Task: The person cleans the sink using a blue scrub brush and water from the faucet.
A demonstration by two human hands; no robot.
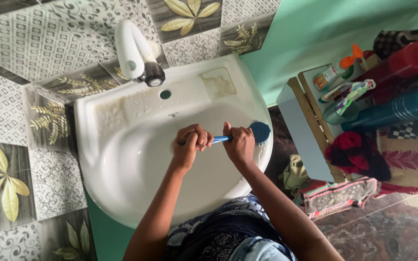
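1. Both hands are over the white sink, gripping one blue brush by its handle. The round blue head sits at the sink's right rim, looks like it's touching the porcelain there.
2. Left hand is curled into a fist around the far end of the handle, knuckles up, fingers wrapped tight. The forearm comes straight up from the bottom of the view, wrist a bit bent.
3. Right hand is closed on the handle nearer the head, thumb sticking up along the top. That forearm runs in diagonally from the lower right.
4. The two fists are just beside each other, with a short bit of blue handle showing between them.
5. White faucet is at the back of the basin, well apart from the hands.
6. Off to the right there's a small shelf with bottles and a red cloth, plus a patterned pouch on the floor.
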